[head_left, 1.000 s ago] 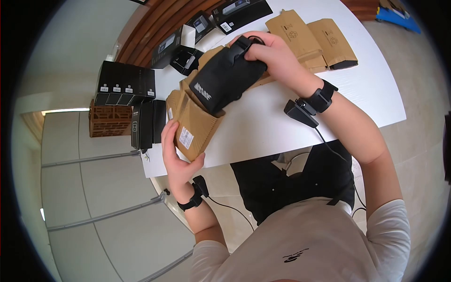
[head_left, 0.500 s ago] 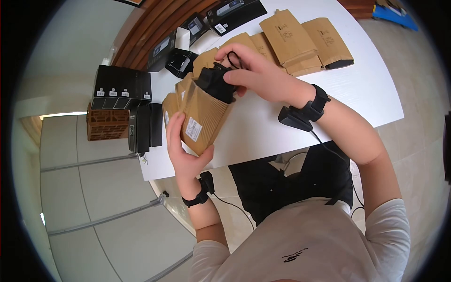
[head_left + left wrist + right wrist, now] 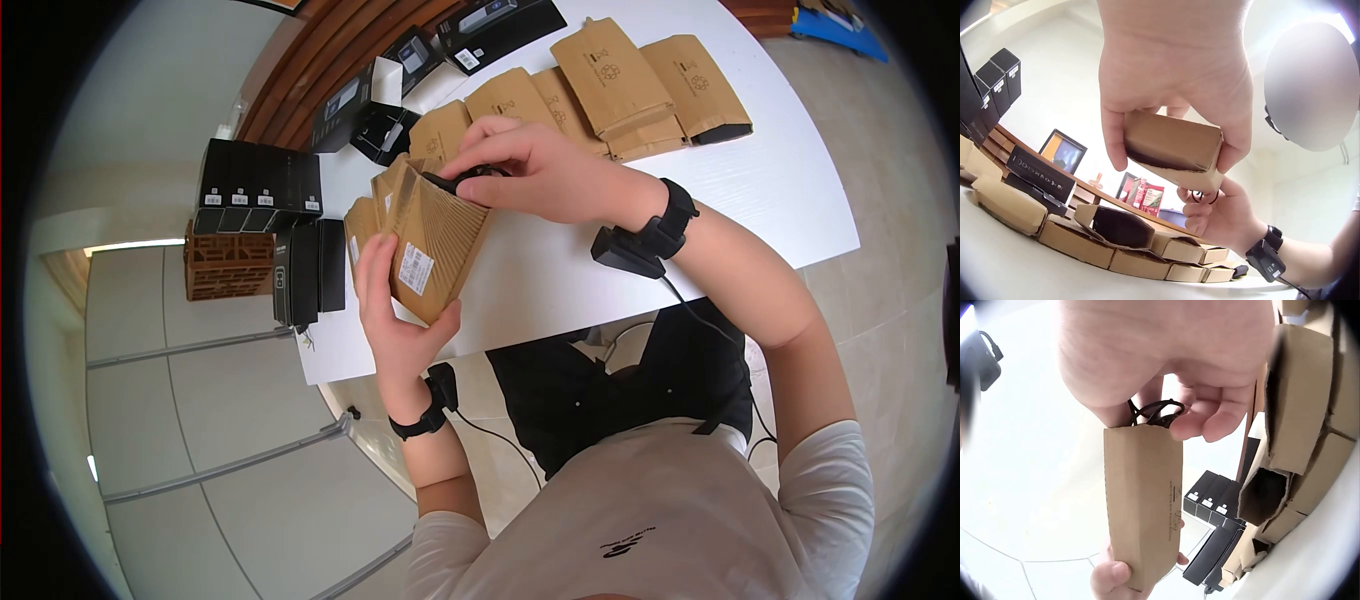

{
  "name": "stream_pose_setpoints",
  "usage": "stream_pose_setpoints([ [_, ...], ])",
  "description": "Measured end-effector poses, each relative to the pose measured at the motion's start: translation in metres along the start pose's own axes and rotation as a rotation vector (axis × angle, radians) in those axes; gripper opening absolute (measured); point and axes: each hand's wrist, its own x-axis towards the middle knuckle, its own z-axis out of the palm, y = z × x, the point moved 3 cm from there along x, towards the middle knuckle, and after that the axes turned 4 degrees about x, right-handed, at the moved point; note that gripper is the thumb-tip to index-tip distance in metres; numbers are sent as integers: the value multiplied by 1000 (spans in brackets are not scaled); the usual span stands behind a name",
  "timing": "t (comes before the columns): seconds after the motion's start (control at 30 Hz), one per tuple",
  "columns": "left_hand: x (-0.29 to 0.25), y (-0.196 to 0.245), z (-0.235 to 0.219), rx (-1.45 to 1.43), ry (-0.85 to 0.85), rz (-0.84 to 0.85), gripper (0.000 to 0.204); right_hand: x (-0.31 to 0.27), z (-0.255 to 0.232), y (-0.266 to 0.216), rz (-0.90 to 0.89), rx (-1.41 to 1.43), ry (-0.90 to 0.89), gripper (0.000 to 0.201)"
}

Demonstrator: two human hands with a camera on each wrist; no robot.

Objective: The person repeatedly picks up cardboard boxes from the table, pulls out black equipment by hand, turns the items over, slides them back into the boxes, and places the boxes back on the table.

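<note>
In the head view a brown cardboard sleeve [image 3: 436, 250] with a white label stands tilted, its mouth toward the right hand. My left hand [image 3: 398, 325] grips its lower end between thumb and fingers. At the mouth, my right hand [image 3: 530, 172] has its fingers curled over a black pouch [image 3: 446, 184], which lies almost wholly inside the sleeve. Black cord loops [image 3: 1159, 414] stick out of the mouth in the right wrist view, beside the right fingers. The left wrist view shows the sleeve's closed end [image 3: 1172, 140] in the left hand.
Several brown sleeves [image 3: 610, 80] lie on the white table [image 3: 780, 190], some stacked. Black boxes [image 3: 350, 108] stand along the back, one with its flap open. More black boxes [image 3: 258, 182] sit at the left, above a brown lattice box [image 3: 230, 265]. Cables [image 3: 700, 310] hang from both wrist cameras.
The black pouch has gone down from above the sleeve to inside it. The right hand has moved down and left with it, while the left hand and sleeve have shifted slightly right.
</note>
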Motion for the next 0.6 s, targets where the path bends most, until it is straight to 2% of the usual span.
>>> stream_pose_setpoints([
  [0.13,-1,1,-4,-39,9,-29,85,0,-3,-8,20,-87,-50,30],
  [0.2,-2,-4,-6,-49,28,-17,86,-2,-2,-8,128,103,-20,35],
  [0.33,-4,-10,-10,-77,58,-25,87,0,-2,-4,159,237,55,35],
  [0.4,-6,-13,-13,-83,58,-33,87,1,-6,1,220,332,33,29],
  [0.5,-9,-17,-15,-108,68,-53,88,2,-7,1,198,314,-62,26],
  [0.6,-11,-19,-16,-132,80,-66,88,2,-4,-1,179,316,-54,23],
])
